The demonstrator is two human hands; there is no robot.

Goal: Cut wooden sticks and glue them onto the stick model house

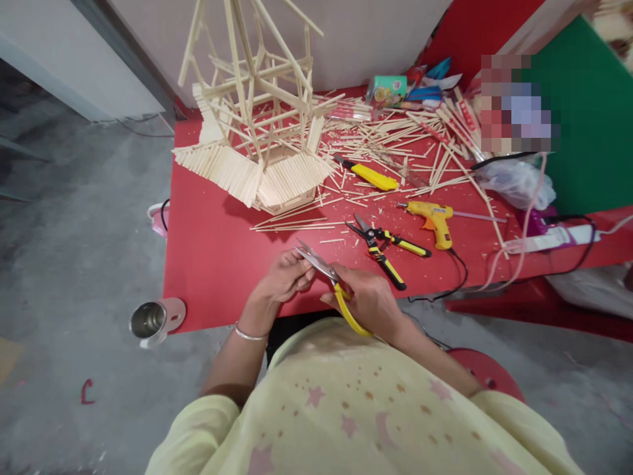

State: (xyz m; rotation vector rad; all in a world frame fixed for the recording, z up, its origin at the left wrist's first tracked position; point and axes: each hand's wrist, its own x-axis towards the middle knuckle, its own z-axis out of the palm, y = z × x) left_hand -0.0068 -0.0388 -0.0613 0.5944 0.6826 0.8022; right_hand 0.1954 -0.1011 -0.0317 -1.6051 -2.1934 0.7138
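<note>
Near the front edge of the red table (212, 277), my right hand (370, 297) grips yellow-handled scissors (352, 313), their blades parted and pointing up and to the left. Beside the blades is my left hand (287, 276), with its fingers curled and pinched together. What lies in that pinch, if anything, is too small to make out. Beyond my hands stands a model built of thin wooden sticks (252, 145), with a slatted, roof-like lower part and an open frame above. A few loose sticks (297, 224) lie between it and my hands.
Garden shears (378, 254), a yellow utility knife (373, 177) and a corded glue gun (435, 221) lie to the right. Behind them spreads a pile of sticks (395, 135). A metal mug (155, 320) is at the left front corner, and a power strip (554, 239) lies far right.
</note>
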